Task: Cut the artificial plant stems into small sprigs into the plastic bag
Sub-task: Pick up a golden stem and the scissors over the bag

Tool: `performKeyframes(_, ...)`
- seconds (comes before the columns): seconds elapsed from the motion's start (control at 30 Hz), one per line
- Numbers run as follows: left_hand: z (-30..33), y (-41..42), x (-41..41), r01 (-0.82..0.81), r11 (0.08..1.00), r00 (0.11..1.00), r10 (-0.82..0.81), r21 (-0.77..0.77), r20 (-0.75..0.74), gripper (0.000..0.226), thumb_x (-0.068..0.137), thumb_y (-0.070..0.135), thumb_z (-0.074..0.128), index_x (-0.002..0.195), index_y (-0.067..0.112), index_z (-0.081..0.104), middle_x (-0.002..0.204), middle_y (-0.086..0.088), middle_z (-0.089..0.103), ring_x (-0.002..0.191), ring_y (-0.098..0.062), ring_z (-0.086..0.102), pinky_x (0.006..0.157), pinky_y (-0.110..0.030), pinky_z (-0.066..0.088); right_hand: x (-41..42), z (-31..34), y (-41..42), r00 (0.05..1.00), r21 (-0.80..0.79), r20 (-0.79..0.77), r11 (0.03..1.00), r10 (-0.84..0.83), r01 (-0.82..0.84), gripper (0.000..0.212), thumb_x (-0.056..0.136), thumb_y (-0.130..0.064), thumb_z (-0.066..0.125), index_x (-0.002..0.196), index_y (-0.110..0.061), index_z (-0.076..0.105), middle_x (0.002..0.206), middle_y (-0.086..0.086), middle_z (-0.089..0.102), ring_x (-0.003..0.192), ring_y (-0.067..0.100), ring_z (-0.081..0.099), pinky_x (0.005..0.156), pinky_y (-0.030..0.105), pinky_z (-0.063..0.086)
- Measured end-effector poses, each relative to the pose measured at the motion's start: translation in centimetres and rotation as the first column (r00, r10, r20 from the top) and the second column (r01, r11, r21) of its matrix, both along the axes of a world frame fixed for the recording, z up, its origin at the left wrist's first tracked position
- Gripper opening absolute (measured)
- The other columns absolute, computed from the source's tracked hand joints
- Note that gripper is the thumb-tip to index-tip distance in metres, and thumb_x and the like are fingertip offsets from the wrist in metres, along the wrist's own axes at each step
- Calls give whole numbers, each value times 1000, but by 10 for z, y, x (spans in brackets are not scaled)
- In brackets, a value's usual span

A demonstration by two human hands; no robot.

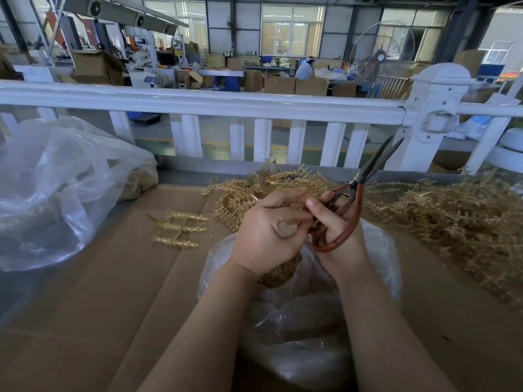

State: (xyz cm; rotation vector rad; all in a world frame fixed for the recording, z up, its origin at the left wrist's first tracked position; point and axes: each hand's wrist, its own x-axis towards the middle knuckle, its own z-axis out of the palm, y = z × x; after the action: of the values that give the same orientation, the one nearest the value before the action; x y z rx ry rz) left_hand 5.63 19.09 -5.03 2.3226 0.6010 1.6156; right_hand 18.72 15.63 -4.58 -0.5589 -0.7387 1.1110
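My left hand curls around a golden artificial stem whose lower end hangs into the clear plastic bag just below. Touching it on the right, my right hand grips red-handled scissors; their dark blades point up and right, slightly parted, away from the stem. A heap of golden stems lies across the cardboard behind and to the right of my hands. A single flat golden sprig piece lies on the cardboard to the left.
A large crumpled clear bag holding golden pieces fills the left side. The cardboard work surface spreads under everything. A white railing runs across behind it. Beyond are boxes and a seated person in the workshop.
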Motion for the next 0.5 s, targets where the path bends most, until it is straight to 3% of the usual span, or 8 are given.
performKeyframes(0.1,0,3,-1,27,987,996,-13,-158,92,17,75,9,79,91,15,79,118,3,65,107,-5,64,90,-31,56,-1,3,0,1000,16,-26,1000,-7,7,23,79,6,68,80,-17,62,75,-3,67,77,16,69,90,44,51)
performKeyframes(0.17,0,7,-3,-2,969,998,18,-248,61,22,74,18,82,94,20,74,114,7,61,104,-2,62,86,-30,56,0,2,0,1000,18,-19,1000,21,-21,22,81,7,66,86,-14,58,78,4,64,74,20,65,77,36,54)
performKeyframes(0.3,-5,12,-2,-79,947,996,84,-311,4,26,72,12,86,89,25,71,94,12,65,83,-4,63,76,-25,55,1,2,0,999,7,-11,999,42,-42,21,84,7,63,87,-13,55,79,12,58,70,22,59,65,31,52)
performKeyframes(0.4,-1,11,0,40,857,978,72,-513,196,28,81,8,79,76,34,70,82,10,72,75,-5,68,72,-23,56,2,2,0,997,-17,36,997,-74,75,22,87,8,63,85,-13,58,81,11,62,70,19,60,63,28,49)
performKeyframes(0.5,8,13,-8,325,768,839,35,-552,542,12,87,4,72,85,16,70,86,-3,76,82,-17,74,75,-26,57,4,-1,0,984,-76,91,984,-154,161,23,89,8,64,82,-14,59,76,9,65,61,15,58,58,24,50)
